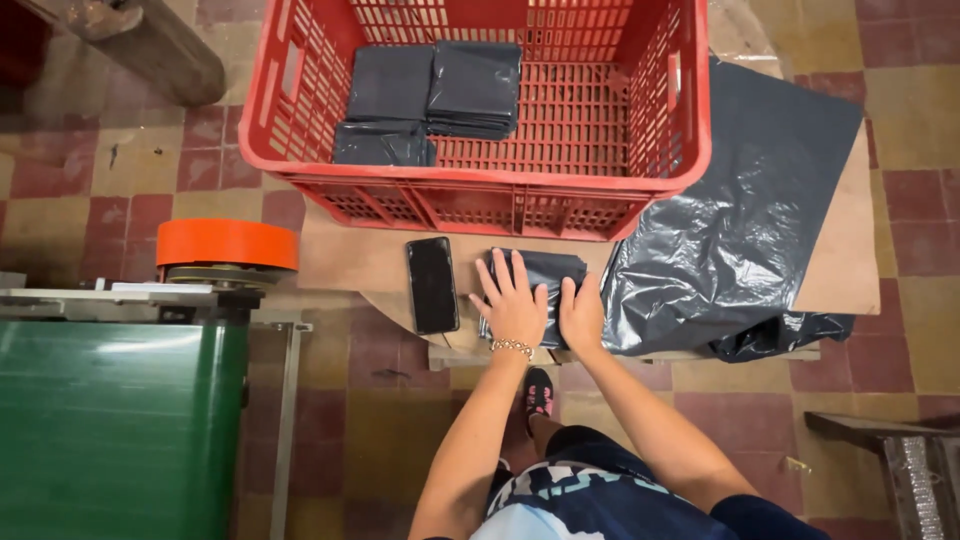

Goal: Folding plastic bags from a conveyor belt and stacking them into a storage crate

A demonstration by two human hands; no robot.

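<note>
My left hand (510, 298) lies flat with fingers spread on a folded black plastic bag (545, 272) on a brown board (370, 262). My right hand (580, 312) presses the same folded bag beside it, fingers together. A pile of flat black plastic sheets (730, 220) lies just right of the folded bag. A black phone (432, 285) rests face up to the left of my left hand. Behind the board stands a red plastic crate (590, 175) holding folded black bags (430, 100) in its left part.
A green machine (115, 420) with an orange roll (227, 243) on top stands at the left. A metal stand (900, 460) shows at the lower right. The floor is red and yellow tile. My foot (538, 392) is under the board's edge.
</note>
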